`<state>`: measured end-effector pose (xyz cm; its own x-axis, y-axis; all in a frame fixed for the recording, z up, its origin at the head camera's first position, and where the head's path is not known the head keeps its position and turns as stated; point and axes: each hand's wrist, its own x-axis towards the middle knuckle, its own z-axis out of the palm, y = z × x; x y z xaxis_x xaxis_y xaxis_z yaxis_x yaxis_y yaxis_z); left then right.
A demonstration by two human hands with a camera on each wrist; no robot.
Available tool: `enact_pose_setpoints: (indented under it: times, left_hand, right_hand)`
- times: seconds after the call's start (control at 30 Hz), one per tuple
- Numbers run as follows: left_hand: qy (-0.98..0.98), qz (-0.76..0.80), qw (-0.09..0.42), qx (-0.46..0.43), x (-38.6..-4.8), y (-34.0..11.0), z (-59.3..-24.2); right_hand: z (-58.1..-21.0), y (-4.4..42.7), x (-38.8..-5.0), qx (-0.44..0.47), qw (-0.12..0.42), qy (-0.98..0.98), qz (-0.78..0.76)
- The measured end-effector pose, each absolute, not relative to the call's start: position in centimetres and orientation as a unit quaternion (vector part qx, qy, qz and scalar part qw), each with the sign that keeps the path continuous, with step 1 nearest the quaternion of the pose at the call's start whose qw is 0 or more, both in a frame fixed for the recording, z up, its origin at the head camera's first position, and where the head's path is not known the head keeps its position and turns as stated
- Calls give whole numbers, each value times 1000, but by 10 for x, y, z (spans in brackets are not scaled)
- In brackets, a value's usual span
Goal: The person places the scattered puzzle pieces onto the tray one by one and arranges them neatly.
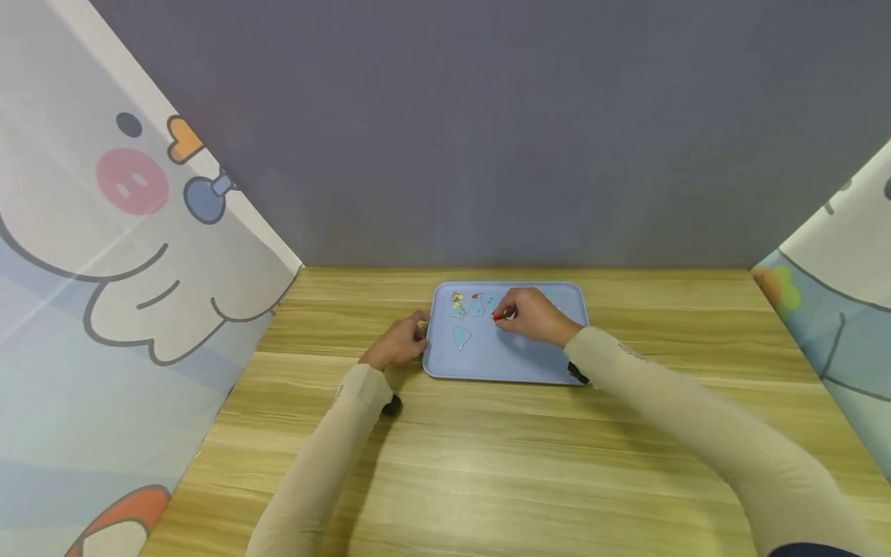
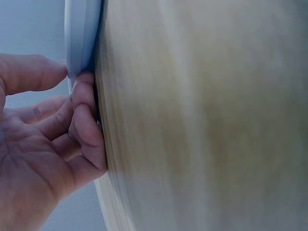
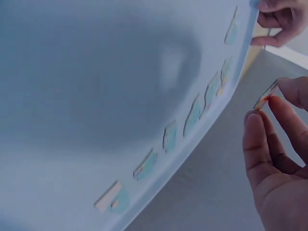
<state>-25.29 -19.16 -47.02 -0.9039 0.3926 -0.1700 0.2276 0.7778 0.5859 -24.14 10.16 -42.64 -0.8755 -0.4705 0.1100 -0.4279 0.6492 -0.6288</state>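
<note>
A light-blue tray lies on the table, bearing several thin, irregular pale-blue picture pieces. My right hand is over the tray and pinches a small flat piece with red and orange on it between thumb and fingertips, clear of the tray surface. At the tray's left edge, my left hand holds the rim, its thumb touching the rim and its other fingers curled low beside it. A lone triangular piece lies nearer me than the row along the far side.
The wood-grain table extends in front of the tray and to both sides. Behind it stands a plain grey wall panel. Cartoon-printed panels flank the table left and right. Dark wrist devices sit under the sleeves.
</note>
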Motion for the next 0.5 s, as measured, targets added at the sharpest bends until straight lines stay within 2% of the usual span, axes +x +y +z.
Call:
enact_pose_setpoints:
  times: [0.3,0.5]
  left_hand:
    - [933,287,144,160,-254,-189,-472]
    - [931,289,148,165,-253,-188,-472]
  right_hand:
    - [-442,81,-243,-231,87,918,-310]
    - [-453,70,-246,-200,77,932,-294]
